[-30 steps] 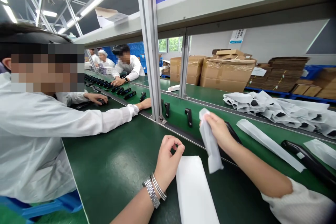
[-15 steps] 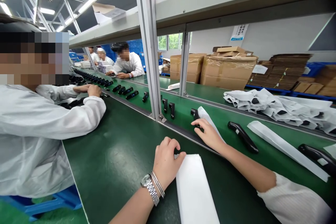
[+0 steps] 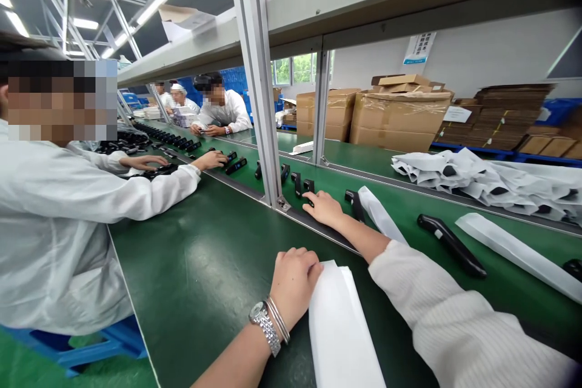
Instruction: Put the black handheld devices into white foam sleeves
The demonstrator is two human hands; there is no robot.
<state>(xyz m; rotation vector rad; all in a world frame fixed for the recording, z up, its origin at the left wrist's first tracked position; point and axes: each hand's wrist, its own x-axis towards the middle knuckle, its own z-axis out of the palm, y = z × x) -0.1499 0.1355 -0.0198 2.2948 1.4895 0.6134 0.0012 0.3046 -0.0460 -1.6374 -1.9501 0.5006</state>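
Two hands, both empty: left hand (image 3: 293, 285) loosely curled against white paper sleeves (image 3: 341, 327); right hand (image 3: 322, 207) open, just below a black handheld device (image 3: 309, 187).

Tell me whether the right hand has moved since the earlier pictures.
Yes: the right hand has moved left, and now lies much closer to the metal shelf upright than in the earliest picture.

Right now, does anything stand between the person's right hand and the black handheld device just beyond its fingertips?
Nothing visible does: the right hand lies right by the black handheld device on the green conveyor belt.
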